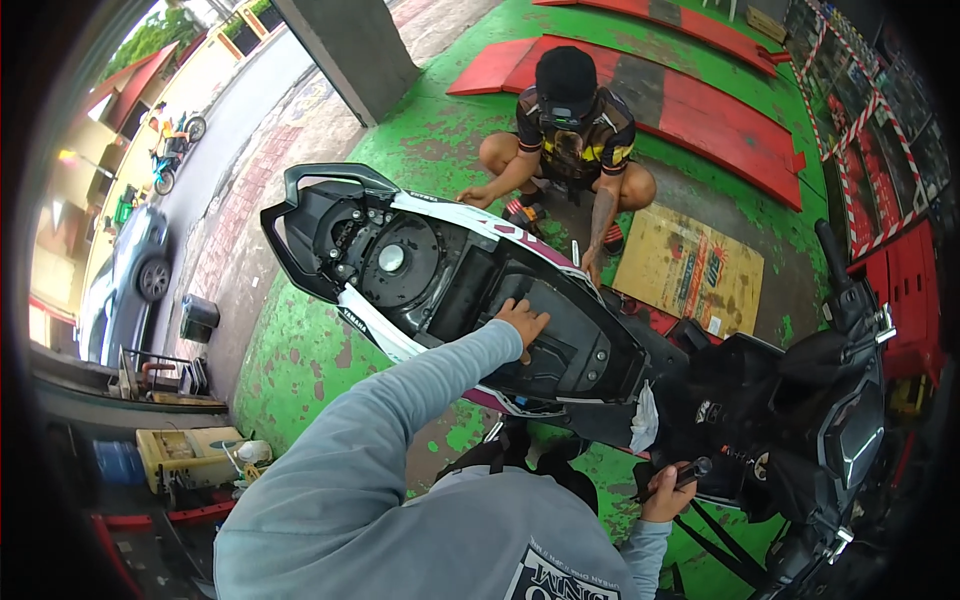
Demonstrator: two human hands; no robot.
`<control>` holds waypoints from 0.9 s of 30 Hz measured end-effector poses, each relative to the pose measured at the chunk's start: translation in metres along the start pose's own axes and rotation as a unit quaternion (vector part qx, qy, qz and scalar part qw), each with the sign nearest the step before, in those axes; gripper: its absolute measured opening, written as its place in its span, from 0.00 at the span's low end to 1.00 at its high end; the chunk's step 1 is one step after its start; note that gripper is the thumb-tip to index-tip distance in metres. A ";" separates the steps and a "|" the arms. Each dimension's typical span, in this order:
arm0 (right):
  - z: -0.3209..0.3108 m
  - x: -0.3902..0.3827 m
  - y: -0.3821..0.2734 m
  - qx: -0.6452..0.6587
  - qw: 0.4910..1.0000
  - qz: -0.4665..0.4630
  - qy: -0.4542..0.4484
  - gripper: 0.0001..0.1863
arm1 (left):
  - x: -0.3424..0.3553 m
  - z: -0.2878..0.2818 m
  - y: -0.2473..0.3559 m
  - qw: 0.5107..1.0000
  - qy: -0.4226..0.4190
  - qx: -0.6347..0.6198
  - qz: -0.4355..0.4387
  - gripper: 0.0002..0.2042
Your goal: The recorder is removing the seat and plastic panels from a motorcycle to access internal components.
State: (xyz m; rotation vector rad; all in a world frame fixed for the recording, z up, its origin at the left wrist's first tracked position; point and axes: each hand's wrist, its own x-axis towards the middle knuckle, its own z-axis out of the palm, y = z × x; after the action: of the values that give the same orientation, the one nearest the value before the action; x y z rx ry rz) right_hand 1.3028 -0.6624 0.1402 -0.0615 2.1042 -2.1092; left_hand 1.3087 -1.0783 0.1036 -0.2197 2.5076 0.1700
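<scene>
On green flooring (285, 400), a scooter (590, 345) stands near cardboard (690, 268)

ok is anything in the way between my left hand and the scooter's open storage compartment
Nothing visible: the left hand is right over the black storage compartment. The crumpled white piece sits off to the right, clear of that hand.

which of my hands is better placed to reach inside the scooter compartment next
Probably the left hand: it's over the compartment, while the right hand holds a dark object farther off.
</scene>
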 end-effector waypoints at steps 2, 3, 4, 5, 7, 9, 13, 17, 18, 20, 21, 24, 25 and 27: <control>0.001 0.005 -0.003 -0.011 1.000 -0.008 -0.004 0.14 | 0.001 0.004 -0.008 0.999 -0.009 -0.050 0.020 0.39; 0.002 0.007 -0.006 -0.001 1.000 -0.003 -0.010 0.13 | 0.005 0.009 -0.013 0.995 -0.043 -0.083 0.038 0.38; 0.005 0.009 -0.007 -0.002 1.000 -0.003 -0.014 0.13 | 0.008 0.015 -0.020 0.995 -0.042 -0.086 0.035 0.38; 0.006 0.011 -0.011 -0.009 1.000 -0.007 -0.019 0.13 | 0.010 0.017 -0.022 0.993 -0.041 -0.089 0.058 0.37; 0.006 0.014 -0.014 -0.020 1.000 -0.004 -0.021 0.13 | 0.008 0.015 -0.025 0.991 -0.035 -0.097 0.086 0.36; 0.003 0.017 -0.010 -0.033 0.999 0.005 -0.008 0.13 | -0.004 -0.027 -0.020 0.988 -0.023 -0.110 0.103 0.35; 0.004 0.019 -0.012 -0.043 0.998 0.029 -0.038 0.10 | -0.003 -0.053 -0.031 0.984 0.073 -0.119 0.113 0.35; 0.013 0.016 -0.020 -0.084 0.994 0.023 -0.067 0.10 | 0.026 -0.043 -0.028 0.984 0.070 -0.065 0.153 0.34; 0.017 0.016 -0.024 -0.096 0.992 0.019 -0.078 0.09 | 0.033 -0.035 -0.027 0.982 0.083 -0.030 0.166 0.34; 0.017 0.015 -0.031 -0.127 0.988 0.016 -0.082 0.07 | 0.043 -0.021 -0.023 0.982 0.095 -0.013 0.161 0.31; 0.014 0.015 -0.031 -0.162 0.982 -0.004 -0.098 0.06 | 0.046 -0.015 -0.020 0.980 0.141 0.002 0.137 0.30; 0.017 0.013 -0.039 -0.210 0.971 -0.018 -0.113 0.05 | 0.040 -0.009 -0.016 0.966 0.226 0.015 0.123 0.26; 0.020 0.014 -0.044 -0.232 0.965 -0.036 -0.119 0.06 | 0.040 -0.007 -0.016 0.939 0.315 0.026 0.136 0.26; 0.037 0.017 -0.062 -0.255 0.957 -0.052 -0.126 0.08 | 0.033 -0.009 -0.016 0.901 0.408 0.036 0.140 0.24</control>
State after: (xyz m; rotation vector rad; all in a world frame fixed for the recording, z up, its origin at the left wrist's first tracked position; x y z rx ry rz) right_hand 1.2859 -0.7017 0.2010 -0.4841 2.4571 -1.4497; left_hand 1.2805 -1.0988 0.0903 0.1459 3.3728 0.1125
